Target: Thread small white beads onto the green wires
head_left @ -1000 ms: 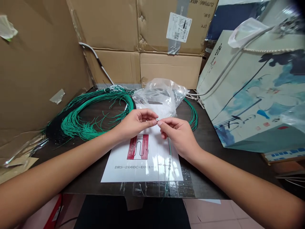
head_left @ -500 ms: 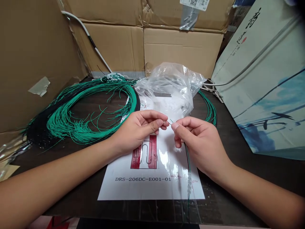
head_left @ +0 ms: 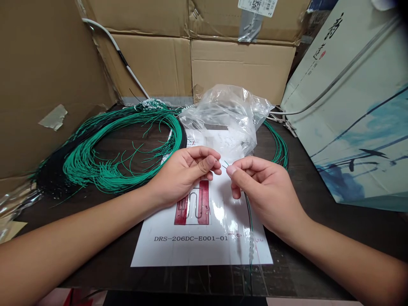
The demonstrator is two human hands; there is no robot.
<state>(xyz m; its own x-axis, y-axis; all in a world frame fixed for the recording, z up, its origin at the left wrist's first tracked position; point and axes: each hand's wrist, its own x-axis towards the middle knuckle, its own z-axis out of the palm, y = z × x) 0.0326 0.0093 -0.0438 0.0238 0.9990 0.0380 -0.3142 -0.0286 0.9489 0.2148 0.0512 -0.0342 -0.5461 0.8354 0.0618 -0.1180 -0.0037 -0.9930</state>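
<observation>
My right hand (head_left: 259,180) pinches a pair of thin wires (head_left: 250,214), one green and one black, between thumb and forefinger. Their two short ends poke out to the left, slightly spread apart. Below that hand the pair runs down over the paper, through several small translucent white beads (head_left: 251,246), and past the table's front edge. Facing it, my left hand (head_left: 194,168) has thumb and forefinger pressed together; whatever tiny thing may be in that pinch is too small to name. A narrow gap separates its fingertips from the wire ends.
A printed sheet (head_left: 178,255) under clear film lies beneath both hands. To the left is a big coil of green and black wires (head_left: 83,165). Behind sit a clear plastic bag (head_left: 223,102) and a smaller wire coil (head_left: 282,144). Cardboard boxes (head_left: 153,63) and a patterned panel (head_left: 357,127) enclose the table.
My left fingertips have drawn slightly away from the wire ends, so a gap now shows between them. The right hand keeps its pinch on the wires. The whole view has shifted a little.
</observation>
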